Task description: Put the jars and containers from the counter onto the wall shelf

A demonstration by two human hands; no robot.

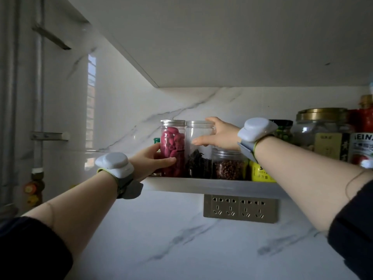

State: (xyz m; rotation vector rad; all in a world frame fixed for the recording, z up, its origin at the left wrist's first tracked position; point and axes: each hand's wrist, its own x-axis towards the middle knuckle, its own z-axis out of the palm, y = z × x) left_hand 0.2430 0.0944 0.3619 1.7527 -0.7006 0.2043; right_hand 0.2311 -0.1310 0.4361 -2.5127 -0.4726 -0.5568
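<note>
Two hands at the left end of the shelf [212, 185]: left grip [153, 158] holds the red jar [173, 142], right grip [220, 134] holds the dark-leaf jar [198, 158] touching it; a jerky release could tip either off.

Both arms reach up and forward, each hand on a jar

Left hand [153, 158] wraps the red-filled jar [173, 142], thumb across its front; right hand [221, 136], held higher, grips the dark-leaf jar [198, 158] near its top, thumb in front, fingers over the rim; forearms bare; dark sleeves [30, 249] bunched near the elbows.
</note>
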